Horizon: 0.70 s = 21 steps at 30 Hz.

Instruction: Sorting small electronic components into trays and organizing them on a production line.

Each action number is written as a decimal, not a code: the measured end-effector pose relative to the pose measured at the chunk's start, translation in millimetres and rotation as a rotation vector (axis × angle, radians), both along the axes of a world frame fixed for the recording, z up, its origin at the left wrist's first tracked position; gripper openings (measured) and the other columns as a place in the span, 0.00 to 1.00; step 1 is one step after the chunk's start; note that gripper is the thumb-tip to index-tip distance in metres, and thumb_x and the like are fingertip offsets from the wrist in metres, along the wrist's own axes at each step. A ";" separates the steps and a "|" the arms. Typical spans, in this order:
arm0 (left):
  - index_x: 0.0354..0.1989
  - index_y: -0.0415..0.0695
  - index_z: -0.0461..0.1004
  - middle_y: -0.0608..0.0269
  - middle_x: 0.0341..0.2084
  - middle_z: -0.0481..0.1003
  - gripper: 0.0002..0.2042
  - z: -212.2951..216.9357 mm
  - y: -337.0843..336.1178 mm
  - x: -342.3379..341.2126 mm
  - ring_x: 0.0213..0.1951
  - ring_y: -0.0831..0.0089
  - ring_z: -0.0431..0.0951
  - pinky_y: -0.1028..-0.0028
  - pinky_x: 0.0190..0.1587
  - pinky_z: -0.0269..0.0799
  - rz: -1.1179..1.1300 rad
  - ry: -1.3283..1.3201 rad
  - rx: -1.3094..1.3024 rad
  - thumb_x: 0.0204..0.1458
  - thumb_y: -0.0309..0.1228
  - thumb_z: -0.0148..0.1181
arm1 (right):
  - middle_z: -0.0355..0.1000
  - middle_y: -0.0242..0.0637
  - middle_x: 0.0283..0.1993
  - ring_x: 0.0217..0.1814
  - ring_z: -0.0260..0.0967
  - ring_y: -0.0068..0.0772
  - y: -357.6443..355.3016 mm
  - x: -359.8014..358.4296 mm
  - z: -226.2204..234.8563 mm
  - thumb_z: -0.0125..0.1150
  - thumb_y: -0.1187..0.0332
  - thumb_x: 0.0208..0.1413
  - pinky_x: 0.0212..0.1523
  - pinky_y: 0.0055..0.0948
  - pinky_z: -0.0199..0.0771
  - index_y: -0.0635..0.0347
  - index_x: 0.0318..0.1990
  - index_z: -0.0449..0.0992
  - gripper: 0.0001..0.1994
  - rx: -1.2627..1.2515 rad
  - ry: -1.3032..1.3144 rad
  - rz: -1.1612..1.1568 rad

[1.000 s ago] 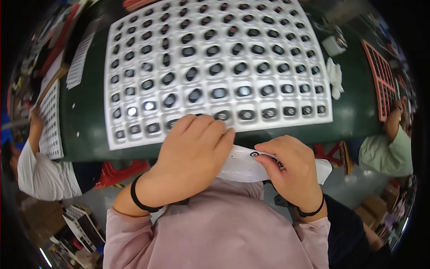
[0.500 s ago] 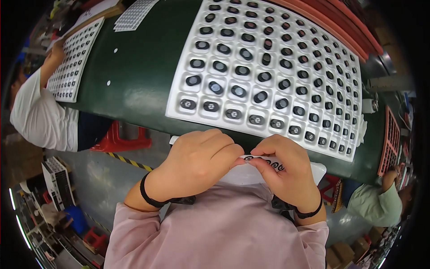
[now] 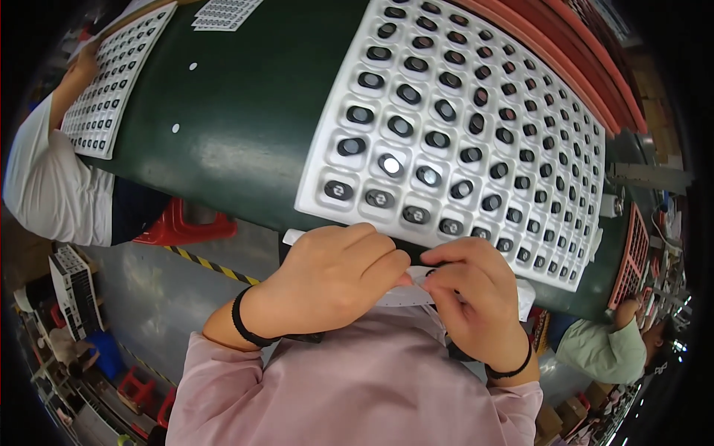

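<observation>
A large white moulded tray (image 3: 320,186) with several small dark oval parts in its pockets lies on the dark green table (image 3: 245,111) in front of me. Both hands are close together at the tray's near edge, over a white strip (image 3: 405,296) held against my chest. My left hand (image 3: 331,279) is curled over the strip, fingers closed on it. My right hand (image 3: 472,297) pinches at the strip beside the left fingertips; what sits between its fingers is hidden.
A person in a white shirt (image 3: 44,186) works at a second white tray (image 3: 104,89) at the far left. Another person in green (image 3: 606,349) sits at the right by a red rack (image 3: 632,260). A red stool (image 3: 182,227) stands under the table.
The view has swung right and tilted, so the tray now lies up and right. My hands have drawn closer together over the strip; the small dark part seen in my right fingers is now hidden.
</observation>
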<state>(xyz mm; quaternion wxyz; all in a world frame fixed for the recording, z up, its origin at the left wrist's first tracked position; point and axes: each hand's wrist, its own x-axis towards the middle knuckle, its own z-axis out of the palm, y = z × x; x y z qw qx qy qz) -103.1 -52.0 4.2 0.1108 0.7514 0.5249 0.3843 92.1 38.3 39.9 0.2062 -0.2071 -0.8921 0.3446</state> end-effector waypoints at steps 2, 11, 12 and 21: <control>0.32 0.42 0.76 0.64 0.25 0.73 0.12 -3.8 -1.6 -4.4 0.24 0.68 0.73 0.73 0.21 0.66 -0.001 0.033 -0.027 0.41 0.32 0.70 | 0.75 0.38 0.35 0.35 0.72 0.42 5.1 -2.2 10.9 0.67 0.81 0.41 0.36 0.35 0.71 0.60 0.31 0.76 0.09 -0.051 -0.012 0.035; 0.28 0.42 0.72 0.58 0.39 0.77 0.12 -10.8 -3.9 -49.0 0.38 0.61 0.76 0.62 0.37 0.71 0.168 0.122 0.003 0.33 0.29 0.66 | 0.76 0.37 0.34 0.36 0.73 0.32 56.3 -4.6 42.2 0.64 0.86 0.44 0.38 0.28 0.71 0.63 0.32 0.76 0.09 -0.375 -0.118 -0.134; 0.28 0.42 0.72 0.58 0.39 0.77 0.12 -12.7 -1.9 -51.9 0.38 0.61 0.76 0.62 0.37 0.71 0.168 0.114 0.002 0.33 0.29 0.66 | 0.75 0.37 0.35 0.37 0.72 0.31 60.1 -12.6 39.2 0.63 0.86 0.44 0.39 0.27 0.70 0.64 0.32 0.75 0.09 -0.392 -0.129 -0.124; 0.25 0.45 0.67 0.55 0.50 0.76 0.09 -32.9 4.4 -67.9 0.50 0.61 0.75 0.59 0.47 0.69 0.169 0.249 -0.033 0.41 0.34 0.61 | 0.73 0.34 0.38 0.39 0.70 0.23 72.5 -87.4 -1.2 0.61 0.89 0.47 0.42 0.22 0.69 0.67 0.34 0.75 0.10 -0.659 -0.142 -0.105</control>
